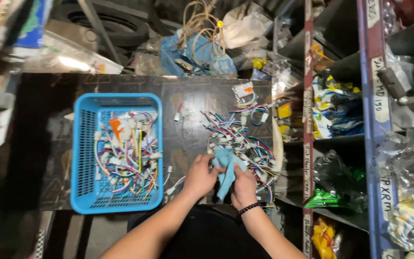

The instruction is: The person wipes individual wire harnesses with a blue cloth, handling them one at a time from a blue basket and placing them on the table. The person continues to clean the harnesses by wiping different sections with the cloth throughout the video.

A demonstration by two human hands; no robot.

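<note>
Both of my hands hold a crumpled light blue cloth (224, 165) over the near edge of a dark board (188, 96). My left hand (200, 175) grips the cloth's left side, and my right hand (243, 186), with a black beaded bracelet at the wrist, grips its lower right. Just beyond and to the right of the cloth lies a pile of coloured wire harnesses with white connectors (238, 136). Whether the cloth wraps a harness I cannot tell.
A blue plastic basket (83, 148) with more coloured wire harnesses stands on the board at the left. Metal shelves (367, 120) packed with bagged parts rise at the right. Tyres, a coil of cable (202, 29) and plastic bags lie behind the board.
</note>
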